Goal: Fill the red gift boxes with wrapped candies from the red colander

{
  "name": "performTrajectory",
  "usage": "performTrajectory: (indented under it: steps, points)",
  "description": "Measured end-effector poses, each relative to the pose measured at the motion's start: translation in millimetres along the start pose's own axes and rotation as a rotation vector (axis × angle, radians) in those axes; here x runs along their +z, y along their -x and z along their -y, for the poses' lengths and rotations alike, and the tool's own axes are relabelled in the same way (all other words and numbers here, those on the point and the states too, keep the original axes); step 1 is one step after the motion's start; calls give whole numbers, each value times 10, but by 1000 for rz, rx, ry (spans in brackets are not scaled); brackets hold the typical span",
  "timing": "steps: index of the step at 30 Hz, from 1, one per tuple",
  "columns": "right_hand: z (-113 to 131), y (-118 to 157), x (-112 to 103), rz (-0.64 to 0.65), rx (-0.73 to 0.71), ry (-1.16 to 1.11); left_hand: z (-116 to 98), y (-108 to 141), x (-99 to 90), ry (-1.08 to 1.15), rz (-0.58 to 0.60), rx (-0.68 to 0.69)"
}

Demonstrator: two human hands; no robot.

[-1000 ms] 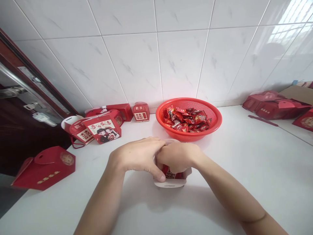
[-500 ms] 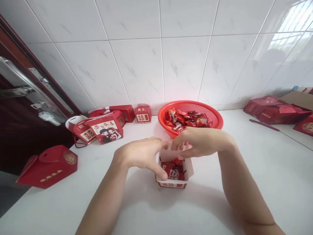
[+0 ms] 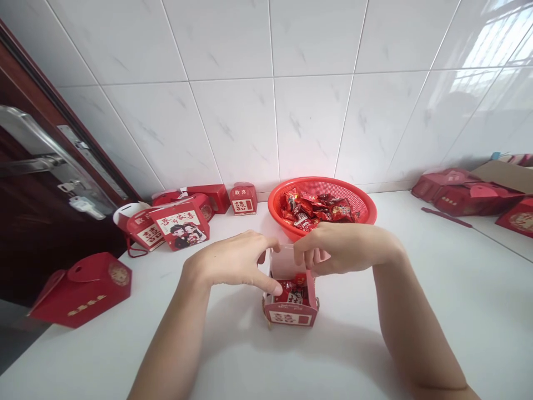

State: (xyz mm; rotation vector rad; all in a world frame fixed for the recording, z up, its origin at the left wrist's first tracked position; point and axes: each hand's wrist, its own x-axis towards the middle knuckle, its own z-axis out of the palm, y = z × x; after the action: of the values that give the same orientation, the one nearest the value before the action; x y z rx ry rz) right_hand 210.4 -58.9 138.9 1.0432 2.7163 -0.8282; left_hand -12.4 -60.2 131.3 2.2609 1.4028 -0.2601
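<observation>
A small red gift box [image 3: 289, 319] with white double-happiness print stands on the white counter with its top open. Red-wrapped candies [image 3: 296, 293] lie inside it, and a twisted gold cord shows along its sides. At the box's left side is my left hand [image 3: 231, 261], its thumb over the front left edge and its fingers curled round the left flap. My right hand [image 3: 343, 249] reaches over from the right, its bent fingers closed at the right flap, which stands upright. Both hands partly hide the back of the box.
Behind the box sits a red plastic basket [image 3: 370, 216] of wrapped candies. A small closed gift box [image 3: 243, 199] stands against the tiled wall. Several red boxes [image 3: 185, 225] cluster at the left, near a larger red box [image 3: 85, 289]. More red boxes [image 3: 462, 194] lie at right.
The box's right flap has swung from leaning outward to upright, and its front flap has come up. My left fingers have shifted slightly left; the view has tilted up a little.
</observation>
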Motion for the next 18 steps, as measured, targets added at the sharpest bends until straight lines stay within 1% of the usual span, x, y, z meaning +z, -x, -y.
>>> performTrajectory:
  steps: [3, 6, 10, 15, 17, 18]
  points:
    - [33, -53, 13, 53, -45, -4, -57, 17, -8, 57, -15, 102]
    - [27, -84, 21, 87, -41, 0, -118, 12, 4, 103, 6, 210]
    - [-14, -138, 42, 120, -26, -18, -145, -4, 22, 62, 48, 225]
    - [-62, -207, 69, 133, -23, 3, -106, -22, 22, 147, 132, 268]
    - [-80, -207, 67, 122, -48, -12, -101, -24, 19, 131, 141, 274]
    - [-87, -200, 63, 115, -57, -26, -102, -23, 18, 101, 127, 271]
